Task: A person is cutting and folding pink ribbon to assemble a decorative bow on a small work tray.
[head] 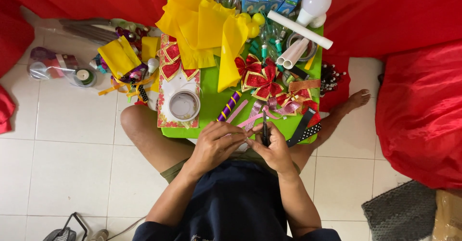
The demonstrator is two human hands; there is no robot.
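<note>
- Red cloth (423, 116), soft and folded, drapes along the top and right sides over a floor of pale square tiles (72, 149).
- A small green table (211, 101), flat and smooth, stands over the seated person's bare legs and is crowded with craft stuff.
- Yellow sheets (202, 24), thin and glossy like plastic, lie crumpled in a heap at the table's far end.
- White tubes (298, 29), stiff and round, lie crossed beside a white bulb (315, 1), smooth and domed.
- Red bows (257, 77), shiny with gold edging, sit in the table's middle; more ribbon loops, some glittery, lie just right of them.
- A round white tape roll (183, 105) rests on a patterned card at the left.
- The left hand (216, 142) is curled, fingertips pinched on a narrow pink ribbon strip (243, 120) at the table's near edge.
- The right hand (274, 147) is closed around a slim dark tool (264, 128), held upright; whether it is scissors or a pen cannot be told.
- The strip runs from the left fingertips up and away onto the table, between both hands and just left of the tool, with the two hands touching.
- A purple stick with yellow stripes (229, 106) lies slantwise just beyond the left hand.
</note>
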